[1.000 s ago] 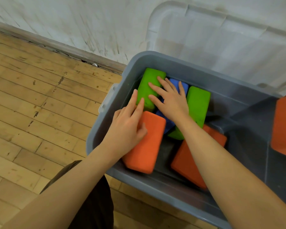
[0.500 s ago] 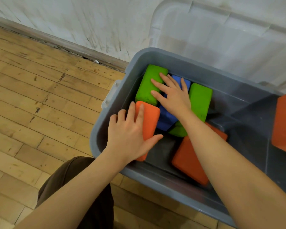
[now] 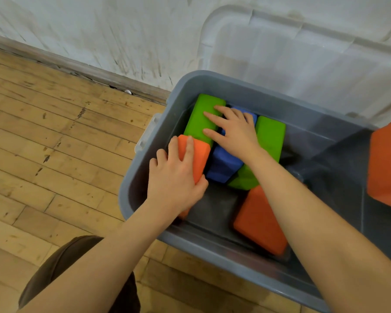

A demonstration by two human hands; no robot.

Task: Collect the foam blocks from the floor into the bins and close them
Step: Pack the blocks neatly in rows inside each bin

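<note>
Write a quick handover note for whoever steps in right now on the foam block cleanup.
Left hand grips an orange block stood on edge at the left wall of the grey bin.
Right hand lies flat across the left green block and the blue block.
Also in the bin: a second green block and an orange block.
Left to do: settle the blocks, fit the lid leaning on the wall behind.

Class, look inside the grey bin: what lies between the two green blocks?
In the head view, a blue block lies between the two green blocks, with the right hand resting on it.
</note>
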